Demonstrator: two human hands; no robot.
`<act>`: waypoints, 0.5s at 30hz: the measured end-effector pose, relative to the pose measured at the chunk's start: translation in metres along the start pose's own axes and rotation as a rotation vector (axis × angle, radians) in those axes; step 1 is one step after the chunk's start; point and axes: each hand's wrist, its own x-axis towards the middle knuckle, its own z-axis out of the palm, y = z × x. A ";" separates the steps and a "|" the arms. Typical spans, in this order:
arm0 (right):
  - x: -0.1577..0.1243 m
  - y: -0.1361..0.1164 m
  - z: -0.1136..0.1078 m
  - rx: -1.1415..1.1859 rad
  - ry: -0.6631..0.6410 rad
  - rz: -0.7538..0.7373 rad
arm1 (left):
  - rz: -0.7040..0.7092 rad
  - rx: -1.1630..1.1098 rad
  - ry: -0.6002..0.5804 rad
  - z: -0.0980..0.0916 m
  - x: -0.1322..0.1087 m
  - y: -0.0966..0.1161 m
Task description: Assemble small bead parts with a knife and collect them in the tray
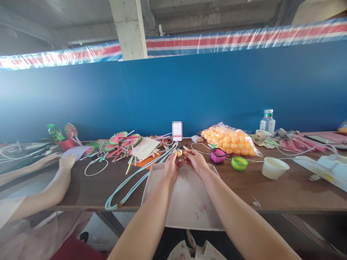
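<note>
Closest to us, two bare forearms (pixel 241 213) stretch over a shallow white box tray (pixel 187 206), and at their far end, here's the action: a shiny gold ball (pixel 179 153) sits right between the fingertips! The left hand (pixel 171 166) has it in a narrow pinch; the right hand (pixel 195 160) bunches its fingers just against the other side, though whether those close on the ball or on something smaller, I can't tell.

It's a delicate hold. The ball looks smooth and round, so uneven pressure from the fingertips could squirt it loose, down into the tray below the grip or over the tray's far edge. Left of the grip, a long loop of pale-blue cord (pixel 110 202) lies close by; a sideways swing of the left arm could snag it. Just right of the grip, a white cord (pixel 195 149) runs towards a magenta mesh basket (pixel 218 156), with a yellow-green ring (pixel 239 163) farther out; a careless right elbow or wrist could knock those along.
</note>
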 end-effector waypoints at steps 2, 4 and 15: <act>-0.001 -0.001 0.000 -0.010 0.028 -0.018 | -0.002 -0.012 0.009 0.001 -0.001 0.001; -0.004 -0.004 -0.001 -0.019 0.040 -0.032 | -0.007 -0.026 0.021 0.001 -0.002 0.003; -0.016 -0.011 0.001 -0.061 -0.013 -0.137 | -0.008 -0.058 -0.004 0.001 -0.002 0.005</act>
